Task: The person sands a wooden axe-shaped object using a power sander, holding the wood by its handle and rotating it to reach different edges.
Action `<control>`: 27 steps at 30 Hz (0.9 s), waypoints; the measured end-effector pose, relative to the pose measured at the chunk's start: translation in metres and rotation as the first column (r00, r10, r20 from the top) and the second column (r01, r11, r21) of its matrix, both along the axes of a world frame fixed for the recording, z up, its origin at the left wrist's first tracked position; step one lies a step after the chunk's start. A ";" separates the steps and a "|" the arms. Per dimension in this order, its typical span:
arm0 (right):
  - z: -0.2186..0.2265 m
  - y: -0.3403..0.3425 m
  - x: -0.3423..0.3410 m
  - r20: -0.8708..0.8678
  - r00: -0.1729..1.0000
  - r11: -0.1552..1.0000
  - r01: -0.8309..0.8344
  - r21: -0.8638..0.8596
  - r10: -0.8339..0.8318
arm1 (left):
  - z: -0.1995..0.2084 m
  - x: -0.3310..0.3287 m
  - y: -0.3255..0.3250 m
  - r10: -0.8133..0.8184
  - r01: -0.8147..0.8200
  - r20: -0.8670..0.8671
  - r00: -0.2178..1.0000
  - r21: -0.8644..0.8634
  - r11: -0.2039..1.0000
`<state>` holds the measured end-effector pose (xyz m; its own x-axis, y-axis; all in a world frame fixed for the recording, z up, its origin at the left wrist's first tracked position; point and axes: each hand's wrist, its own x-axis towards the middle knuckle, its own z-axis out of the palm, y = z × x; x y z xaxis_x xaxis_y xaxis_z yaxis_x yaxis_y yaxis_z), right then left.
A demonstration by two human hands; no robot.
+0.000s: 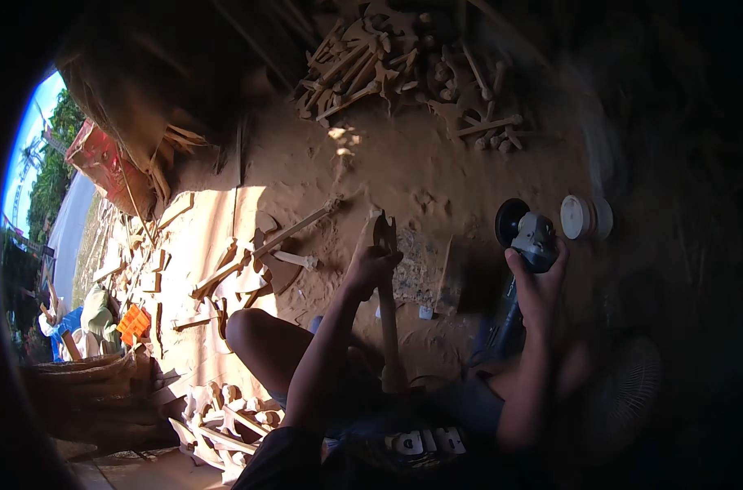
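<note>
My left hand (371, 268) is closed around a long wooden piece (388, 322) with a forked, notched top end. The piece runs from above my fist down toward my lap. In my right hand (539, 286) is an angle grinder (535, 237), gripped just behind its metal head. Its dark round disc (512, 222) points up and to the left, apart from the wood. The grinder's body trails down into shadow beside my leg, where its lower end is hard to make out. Between my hands lies a worn, flat block (418, 265) on the dusty ground.
A white round tub (588, 218) lies right of the grinder. A large heap of shaped wooden pieces (355, 69) fills the far side. More pieces lie in sunlight (261, 249) at left and in a near-left pile (224, 429). A red sack (110, 167) stands far left.
</note>
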<state>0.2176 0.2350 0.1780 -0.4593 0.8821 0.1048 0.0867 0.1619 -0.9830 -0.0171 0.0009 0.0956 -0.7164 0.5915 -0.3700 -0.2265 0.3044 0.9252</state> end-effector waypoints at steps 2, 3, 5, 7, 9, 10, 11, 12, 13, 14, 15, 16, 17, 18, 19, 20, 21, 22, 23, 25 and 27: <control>-0.007 -0.009 -0.006 0.118 0.993 0.989 -0.020 0.149 0.002 | -0.029 0.035 -0.001 0.024 -0.026 0.063 0.998 0.032 0.999; -0.007 -0.020 -0.008 0.162 0.987 0.982 -0.049 0.181 0.019 | -0.043 0.057 -0.003 0.103 -0.104 0.014 0.995 0.077 0.992; -0.007 -0.035 -0.016 0.240 0.964 0.985 -0.142 0.098 0.115 | -0.068 0.093 -0.020 0.192 -0.192 0.006 0.981 0.097 0.977; -0.012 -0.048 -0.019 0.216 0.952 0.969 -0.238 0.074 0.217 | -0.081 0.111 -0.025 0.185 -0.182 0.176 0.967 -0.033 0.983; -0.021 -0.062 -0.025 0.273 0.922 0.945 -0.310 0.101 0.273 | -0.088 0.121 -0.029 0.179 -0.178 0.085 0.980 -0.028 0.984; -0.024 -0.069 -0.027 0.279 0.892 0.931 -0.365 -0.017 0.355 | -0.092 0.123 -0.030 0.183 -0.181 0.071 0.980 -0.034 0.983; -0.042 -0.075 -0.030 0.219 0.889 0.907 -0.419 0.034 0.402 | -0.093 0.125 -0.030 0.187 -0.185 0.058 0.981 -0.037 0.982; -0.046 -0.082 -0.032 0.212 0.882 0.900 -0.435 0.028 0.420 | -0.095 0.125 -0.028 0.182 -0.180 0.061 0.981 -0.036 0.983; -0.049 -0.089 -0.034 0.206 0.875 0.892 -0.452 0.021 0.439 | -0.097 0.126 -0.026 0.187 -0.185 0.033 0.982 -0.074 0.980; -0.059 -0.093 -0.037 0.209 0.875 0.893 -0.450 0.019 0.437 | -0.100 0.126 -0.025 0.194 -0.192 0.004 0.981 -0.113 0.975; -0.066 -0.096 -0.043 0.234 0.870 0.880 -0.465 0.094 0.434 | -0.111 0.123 -0.026 0.194 -0.193 0.003 0.981 -0.112 0.975; -0.072 -0.098 -0.048 0.259 0.865 0.862 -0.479 0.167 0.430 | -0.121 0.119 -0.027 0.179 -0.189 -0.101 0.979 -0.091 0.978; -0.072 -0.101 -0.049 0.269 0.861 0.862 -0.482 0.156 0.432 | -0.121 0.122 -0.027 0.163 -0.181 -0.190 0.968 -0.079 0.980; -0.070 -0.103 -0.052 0.286 0.843 0.861 -0.499 0.097 0.456 | -0.121 0.124 -0.028 0.164 -0.182 -0.177 0.970 -0.086 0.980; -0.070 -0.106 -0.053 0.300 0.824 0.857 -0.514 0.038 0.480 | -0.121 0.126 -0.029 0.167 -0.181 -0.131 0.977 -0.109 0.977; -0.071 -0.106 -0.054 0.307 0.821 0.857 -0.515 0.034 0.481 | -0.116 0.125 -0.025 0.168 -0.178 -0.090 0.982 -0.126 0.976; -0.073 -0.107 -0.054 0.315 0.827 0.859 -0.508 0.067 0.465 | -0.112 0.126 -0.022 0.169 -0.179 -0.082 0.982 -0.127 0.976; -0.074 -0.107 -0.053 0.324 0.833 0.859 -0.501 0.100 0.448 | -0.107 0.128 -0.019 0.169 -0.181 -0.098 0.981 -0.126 0.975; -0.076 -0.108 -0.054 0.325 0.830 0.857 -0.506 0.097 0.453 | -0.107 0.127 -0.019 0.172 -0.187 -0.121 0.978 -0.126 0.974; -0.080 -0.109 -0.055 0.316 0.838 0.850 -0.506 0.146 0.444 | -0.107 0.126 -0.019 0.177 -0.191 -0.115 0.978 -0.130 0.973; -0.078 -0.110 -0.057 0.331 0.824 0.844 -0.521 0.125 0.459 | -0.111 0.125 -0.021 0.183 -0.197 -0.109 0.977 -0.134 0.971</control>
<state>0.1602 0.1250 0.0998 -0.8613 0.5050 0.0563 0.2056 0.4476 -0.8703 0.1081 -0.0204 -0.0155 -0.8463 0.3871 -0.3660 -0.2062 0.3956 0.8950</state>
